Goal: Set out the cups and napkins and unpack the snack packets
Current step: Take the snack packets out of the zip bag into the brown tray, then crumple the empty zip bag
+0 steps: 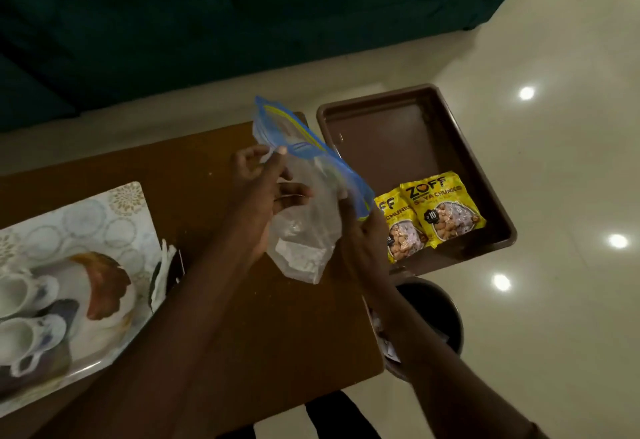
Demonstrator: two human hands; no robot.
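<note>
Both hands met over the right half of the brown bench (214, 265), sharing a clear zip bag (304, 217) with a blue and yellow seal strip. The left hand (266, 193) had its thumb and fingers (281, 150) pinched shut on the upper part of the bag, just under the seal, while the right hand (363, 231) gripped the seal end toward three o'clock, its fingers closed around the plastic edge. The bag hung slack between them, its crumpled bottom drooping toward six o'clock just above the bench top; whether anything remained inside could not be told.

At about three o'clock from the hands, a dark brown tray (398, 148) sat off the bench's right end. In its near corner lay two yellow snack packets (446, 210), overlapping, the right one on top, both printed with soya chunks and face up. The right hand partly hid the left packet.

At eight o'clock, on the bench's left end, a patterned serving tray (114, 217) carried two white cups (24, 314) with dark floral marks, lying close together near the picture's edge. Just beside that tray's right rim, a white folded napkin (162, 269) stood on edge, blurred.

Below the right forearm, at five o'clock, a dark round bin (436, 310) stood on the pale glossy floor (554, 161), with some pale scraps showing inside.
</note>
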